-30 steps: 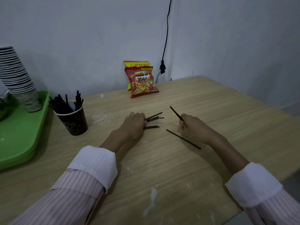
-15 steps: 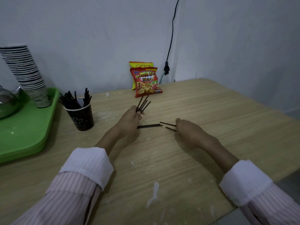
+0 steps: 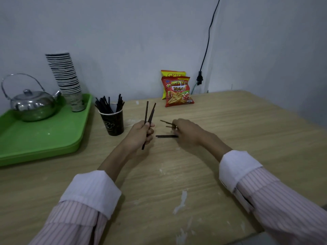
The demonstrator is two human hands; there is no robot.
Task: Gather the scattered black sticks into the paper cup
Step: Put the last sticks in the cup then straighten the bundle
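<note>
**Both hands on sticks, cup close by the left**

The left hand [image 3: 141, 133] grips a small bundle of black sticks [image 3: 149, 114] in a closed fist. Their tips fan upward and one tail pokes out below the palm. The black paper cup [image 3: 113, 123] stands just off that hand's outer side, bristling with cupped sticks [image 3: 108, 105].

The right hand [image 3: 185, 131] sits low on the table [image 3: 177, 170], its fingers curled down over the ends of two thin sticks [image 3: 167, 123]. It looks like a pinch, though I can't see the fingertips from here. A lying pair [image 3: 166, 136] rests flat between the two hands, close under the right hand's fingers.

This looks to me like the last of the gathering. The right hand would do well to draw the lying pair against the two it has and lift all four as one. The left bundle is splayed, so I'd square its ends on the table first. The cup looks light and crowded, so the bundle should go in upright, into a gap. A sideways shove could tip it.
</note>
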